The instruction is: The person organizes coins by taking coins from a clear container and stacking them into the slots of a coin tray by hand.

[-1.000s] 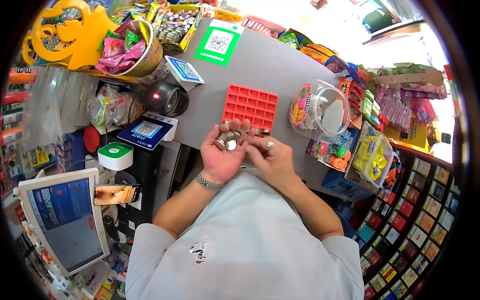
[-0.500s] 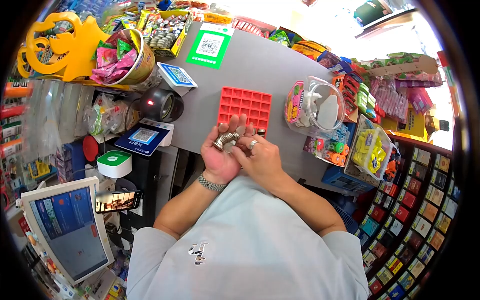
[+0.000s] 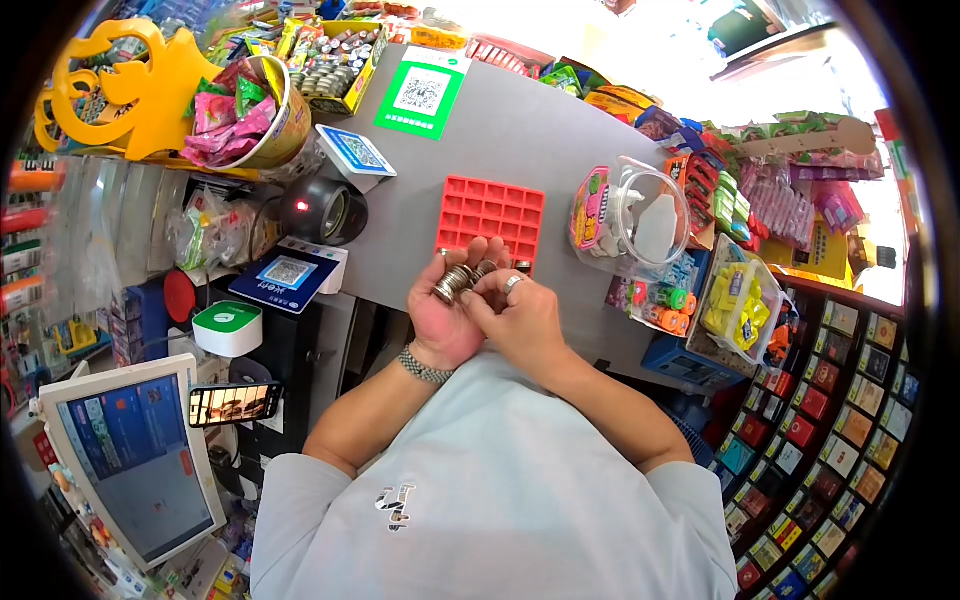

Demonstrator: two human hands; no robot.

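My left hand [image 3: 441,326] is turned palm up, fingers curled, cradling a pile of silvery coins [image 3: 453,283]. Over that pile, the thumb and fingertips of my right hand [image 3: 528,322] are pinched together against the coins at its right side. Exactly how many coins sit between those fingertips is hidden. Just beyond both hands lies a red compartment tray [image 3: 491,212] on the grey counter. Its far compartments look bare, while some coins show at its near edge, partly covered by my hands.
A clear plastic jar [image 3: 655,215] stands right of the tray. To the left are a black scanner [image 3: 325,210], QR-code stands and a monitor [image 3: 135,460]. A green QR card [image 3: 418,93] lies at the back. Packaged sweets line the counter's far and right edges.
The coins in my left palm have shifted closer together, and a loose coin near the fingertips no longer shows. My right fingertips have moved slightly into the pile.
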